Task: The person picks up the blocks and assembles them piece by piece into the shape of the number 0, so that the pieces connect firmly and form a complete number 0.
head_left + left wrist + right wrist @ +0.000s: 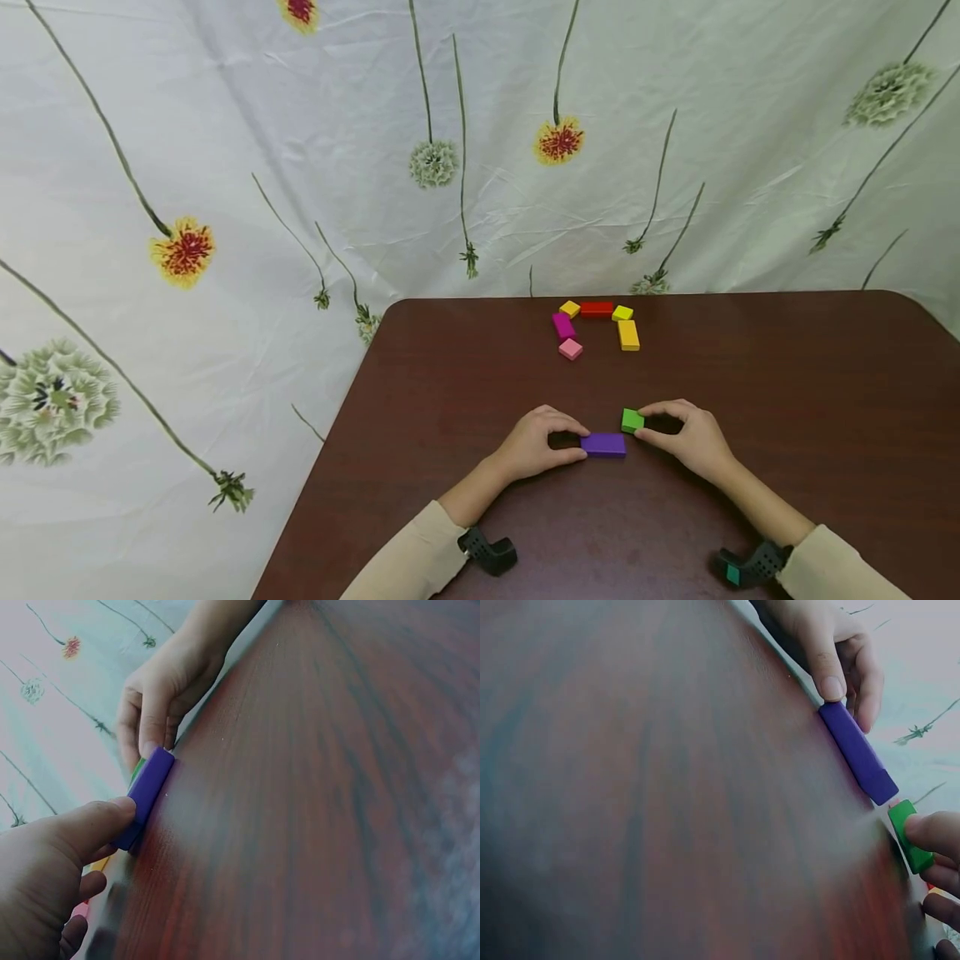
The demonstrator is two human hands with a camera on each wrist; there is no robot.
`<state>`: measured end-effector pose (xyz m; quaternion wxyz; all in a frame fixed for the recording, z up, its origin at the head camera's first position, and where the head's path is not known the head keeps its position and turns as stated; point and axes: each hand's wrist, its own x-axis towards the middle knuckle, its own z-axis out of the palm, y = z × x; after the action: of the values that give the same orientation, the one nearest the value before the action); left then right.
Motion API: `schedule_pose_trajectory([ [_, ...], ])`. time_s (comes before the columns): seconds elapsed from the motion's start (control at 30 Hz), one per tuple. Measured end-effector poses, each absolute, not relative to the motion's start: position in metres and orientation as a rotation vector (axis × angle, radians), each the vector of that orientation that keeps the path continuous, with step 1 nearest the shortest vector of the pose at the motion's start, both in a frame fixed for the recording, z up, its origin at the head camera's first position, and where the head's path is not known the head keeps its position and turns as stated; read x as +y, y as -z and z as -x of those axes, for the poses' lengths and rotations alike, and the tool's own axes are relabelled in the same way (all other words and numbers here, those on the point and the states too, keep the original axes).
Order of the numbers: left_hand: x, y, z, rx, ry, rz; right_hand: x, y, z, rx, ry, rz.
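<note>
Floral cloth (330, 142) hangs beyond the brown desk (750, 358). Both hands low over the desk, facing each other, well apart from its far edge. Left hand (536, 442) pinches the left end of the purple rectangular block (603, 446) between thumb and fingers; right hand (693, 437) pinches the small green block (632, 420), just beyond purple's right end, a slight gap between. Can't tell if green rests on the desk.

Ahead of the hands, near the far edge: yellow rectangular block (628, 335), red block (597, 309), magenta block (564, 327), then pink cube (571, 349), orange-yellow cube (570, 309), bright yellow cube (622, 313), arranged as an open-sided outline.

Step looks like lining up purple and green. Next move probably calls for small, level nudges, keeping both squared. Wide room right of the right hand; open stretch ahead too, but the far edge leaves little behind red.
</note>
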<state>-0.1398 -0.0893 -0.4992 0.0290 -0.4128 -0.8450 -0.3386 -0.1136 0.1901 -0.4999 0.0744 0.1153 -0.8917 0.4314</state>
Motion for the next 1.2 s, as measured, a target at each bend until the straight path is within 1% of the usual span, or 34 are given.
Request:
schedule_pose_trajectory([
  [0.73, -0.089, 0.499, 0.139, -2.640, 1.048, 1.253, 0.186, 0.506, 0.105, -2.640, -1.272, -0.356],
  [1.0, -0.089, 0.500, 0.140, -2.638, 1.050, 1.259, 0.185, 0.509, 0.103, -2.569, -1.239, -0.429],
  [1.2, -0.089, 0.502, 0.140, -2.643, 1.046, 1.251, 0.171, 0.508, 0.097, -2.452, -1.242, -0.472],
])
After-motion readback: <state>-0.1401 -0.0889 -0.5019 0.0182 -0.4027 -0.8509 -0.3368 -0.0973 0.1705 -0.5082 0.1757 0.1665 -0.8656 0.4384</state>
